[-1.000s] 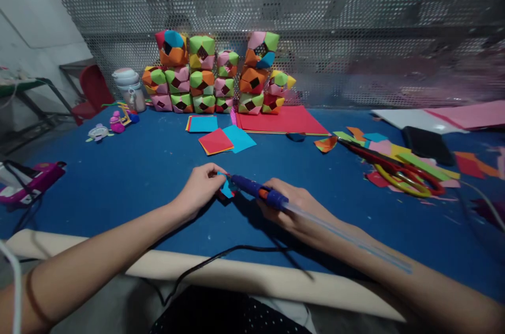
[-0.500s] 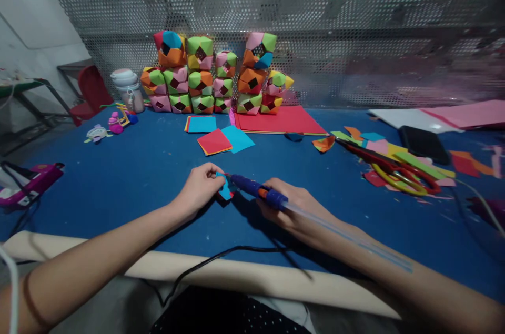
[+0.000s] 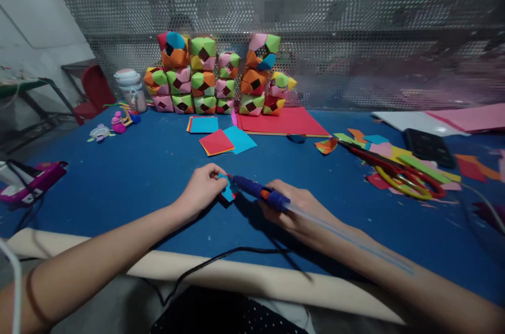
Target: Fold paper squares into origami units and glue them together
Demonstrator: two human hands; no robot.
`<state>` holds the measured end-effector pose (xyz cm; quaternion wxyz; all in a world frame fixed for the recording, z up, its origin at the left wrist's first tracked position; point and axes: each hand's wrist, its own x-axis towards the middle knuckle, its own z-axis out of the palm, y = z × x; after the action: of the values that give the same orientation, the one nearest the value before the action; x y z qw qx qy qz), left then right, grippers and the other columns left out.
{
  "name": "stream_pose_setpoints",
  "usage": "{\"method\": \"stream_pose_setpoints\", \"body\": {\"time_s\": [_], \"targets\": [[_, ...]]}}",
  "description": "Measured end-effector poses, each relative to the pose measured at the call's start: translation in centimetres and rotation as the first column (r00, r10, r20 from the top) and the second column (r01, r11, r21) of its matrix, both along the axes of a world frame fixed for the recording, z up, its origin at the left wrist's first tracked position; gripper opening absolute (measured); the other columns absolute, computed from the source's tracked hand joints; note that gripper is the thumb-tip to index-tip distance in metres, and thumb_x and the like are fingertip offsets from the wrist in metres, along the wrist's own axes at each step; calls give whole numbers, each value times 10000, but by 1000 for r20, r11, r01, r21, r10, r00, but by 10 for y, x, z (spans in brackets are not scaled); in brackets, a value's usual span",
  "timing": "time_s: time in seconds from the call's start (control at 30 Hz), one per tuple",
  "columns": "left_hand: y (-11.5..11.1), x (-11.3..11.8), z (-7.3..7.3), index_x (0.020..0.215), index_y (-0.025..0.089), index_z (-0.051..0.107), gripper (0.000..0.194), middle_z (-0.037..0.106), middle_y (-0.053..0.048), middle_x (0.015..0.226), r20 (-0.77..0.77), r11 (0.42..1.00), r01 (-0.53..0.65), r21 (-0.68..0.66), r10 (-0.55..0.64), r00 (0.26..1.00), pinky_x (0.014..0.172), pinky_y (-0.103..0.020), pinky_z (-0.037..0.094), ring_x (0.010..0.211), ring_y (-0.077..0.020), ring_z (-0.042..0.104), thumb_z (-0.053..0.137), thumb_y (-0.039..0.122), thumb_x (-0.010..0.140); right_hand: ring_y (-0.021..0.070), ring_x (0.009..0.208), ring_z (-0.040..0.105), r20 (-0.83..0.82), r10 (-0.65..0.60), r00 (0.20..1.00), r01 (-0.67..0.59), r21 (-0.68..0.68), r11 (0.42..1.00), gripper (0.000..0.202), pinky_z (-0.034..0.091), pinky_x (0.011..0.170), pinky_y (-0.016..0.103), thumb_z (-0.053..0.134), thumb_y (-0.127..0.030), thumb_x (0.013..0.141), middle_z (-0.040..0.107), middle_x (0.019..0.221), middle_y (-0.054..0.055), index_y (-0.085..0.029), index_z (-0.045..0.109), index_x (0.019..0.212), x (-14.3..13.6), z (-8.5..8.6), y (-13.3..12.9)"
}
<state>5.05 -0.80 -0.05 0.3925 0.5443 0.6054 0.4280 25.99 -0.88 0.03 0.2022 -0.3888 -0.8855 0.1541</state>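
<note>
Near the middle of the blue table, my left hand [image 3: 203, 189] pinches a small folded piece of paper [image 3: 228, 193], blue with red showing at its edges. My right hand [image 3: 290, 208] is wrapped round a dark blue glue gun [image 3: 256, 190] with an orange part on its side. A long clear glue stick [image 3: 327, 225] sticks out of its back over my right forearm. The gun's nozzle points left, at the folded paper; whether it touches cannot be made out. Beyond my hands lie a red paper square [image 3: 216, 142] and a blue paper square [image 3: 242, 140].
Stacked folded-paper blocks [image 3: 203, 84] stand at the back, beside red paper sheets [image 3: 290, 121]. Scissors [image 3: 402, 179] lie among paper scraps at right, near a black phone [image 3: 428, 145]. A purple power strip [image 3: 43, 176] is at left. A black cable [image 3: 221, 255] crosses the front edge.
The view has shifted slightly, so the table's things sit a little further right. Both hands keep their hold on the folded paper and the glue gun, almost still.
</note>
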Motion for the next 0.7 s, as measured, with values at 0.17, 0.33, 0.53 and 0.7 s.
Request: {"method": "stream_pose_setpoints", "body": {"time_s": [0.17, 0.33, 0.53, 0.7], "targets": [[1, -1, -1, 699, 143, 570, 94, 491, 37, 538, 0, 1000, 1, 12, -1, 1000, 463, -201, 307, 490, -82, 439, 513, 120, 628, 120, 543, 490, -17, 4, 1000, -3, 35, 999, 147, 358, 507, 239, 427, -301, 823, 586, 714, 40, -180, 510, 834, -1, 1, 0], [0, 0, 0, 703, 139, 576, 99, 510, 27, 548, -8, 1000, 2, 18, -2, 1000, 470, -201, 322, 498, -84, 449, 513, 113, 632, 127, 556, 502, -15, 5, 1000, -5, 21, 1000, 137, 372, 520, 245, 430, -292, 814, 592, 728, 41, -183, 508, 839, -1, 3, -1], [1, -1, -1, 719, 142, 574, 93, 507, 32, 544, 21, 1000, -2, 30, 2, 1000, 475, -200, 338, 498, -85, 462, 527, 126, 641, 118, 546, 492, -45, -5, 999, 5, 6, 1000, 118, 367, 509, 235, 441, -282, 800, 586, 715, 28, -188, 509, 825, 0, 3, -1], [2, -5, -5, 743, 149, 573, 87, 563, 15, 619, 114, 999, 21, 46, -26, 993, 514, -207, 368, 553, -93, 506, 546, 168, 662, 112, 534, 465, -211, -95, 973, 87, -47, 995, 152, 373, 497, 227, 485, -333, 788, 553, 655, 2, -189, 499, 744, 0, 5, 1]]}}
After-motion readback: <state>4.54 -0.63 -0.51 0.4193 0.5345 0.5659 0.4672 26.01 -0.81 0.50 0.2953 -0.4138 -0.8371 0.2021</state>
